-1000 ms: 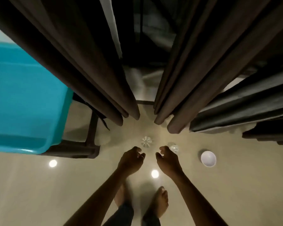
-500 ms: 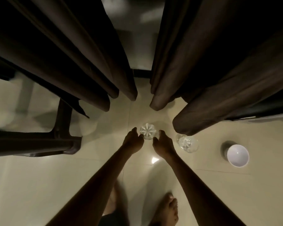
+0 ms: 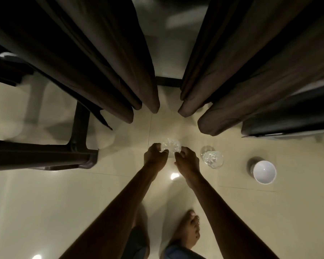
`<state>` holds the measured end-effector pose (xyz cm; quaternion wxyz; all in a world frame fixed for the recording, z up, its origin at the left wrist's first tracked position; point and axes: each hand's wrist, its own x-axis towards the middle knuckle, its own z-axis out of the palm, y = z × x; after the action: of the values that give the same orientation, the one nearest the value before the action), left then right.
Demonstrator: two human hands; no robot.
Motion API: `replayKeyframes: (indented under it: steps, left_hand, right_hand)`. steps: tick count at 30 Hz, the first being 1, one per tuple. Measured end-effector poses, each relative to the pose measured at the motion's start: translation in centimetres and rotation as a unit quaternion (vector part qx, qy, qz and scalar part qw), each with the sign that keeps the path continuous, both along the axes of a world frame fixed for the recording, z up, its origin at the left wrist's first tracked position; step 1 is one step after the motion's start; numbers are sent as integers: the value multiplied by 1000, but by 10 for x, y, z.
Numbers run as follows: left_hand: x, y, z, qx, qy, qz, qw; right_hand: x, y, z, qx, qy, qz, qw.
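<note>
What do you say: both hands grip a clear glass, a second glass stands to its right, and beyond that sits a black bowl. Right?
One thing is off: the bowl is white, not black. The head view shows the left hand and the right hand gripping the clear glass, the second glass to its right, and the bowl beyond it.

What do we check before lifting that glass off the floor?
1. Left hand on glass: ok, fingers curl round its left side.
2. Right hand on glass: ok, fingers curl round its right side.
3. Glass upright: ok.
4. Second glass clear of right hand: ok, apart.
5. Curtains clear of glass: ok, hems hang apart.
6. Glass empty: cannot tell.
</note>
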<state>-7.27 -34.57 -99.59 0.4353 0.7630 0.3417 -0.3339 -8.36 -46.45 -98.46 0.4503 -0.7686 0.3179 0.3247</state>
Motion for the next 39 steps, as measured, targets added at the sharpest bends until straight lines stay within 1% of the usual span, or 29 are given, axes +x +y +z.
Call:
replayKeyframes:
  steps: [2,6,10,13,18,24,28,32,37,39]
  left_hand:
    - [-4,2,31,11,-20,48,999]
    - [-6,6,105,21,-61,90,994]
    - [-6,8,195,28,-106,85,990]
    - [-14,11,266,24,-127,93,987]
    - [-41,17,384,18,-151,121,981]
    - [-75,27,506,32,-174,139,974]
    - [-100,37,553,58,-183,130,973]
    - [-122,55,584,76,-195,137,968]
    - [-139,98,601,65,-229,138,961]
    - [-141,123,608,76,-233,126,961]
  right_hand:
    - [-3,0,31,7,-14,-7,1000]
    - [-6,5,110,30,-46,-31,998]
    - [-11,8,200,33,-86,-86,992]
    - [-16,9,271,14,-115,-106,988]
    - [-33,16,384,-14,-164,-88,982]
    - [-67,30,491,-15,-192,-67,979]
    - [-90,44,535,-7,-198,-66,978]
    - [-105,62,564,-8,-205,-49,978]
    - [-115,102,579,-20,-218,-17,976]
    - [-117,124,579,-23,-230,-4,973]
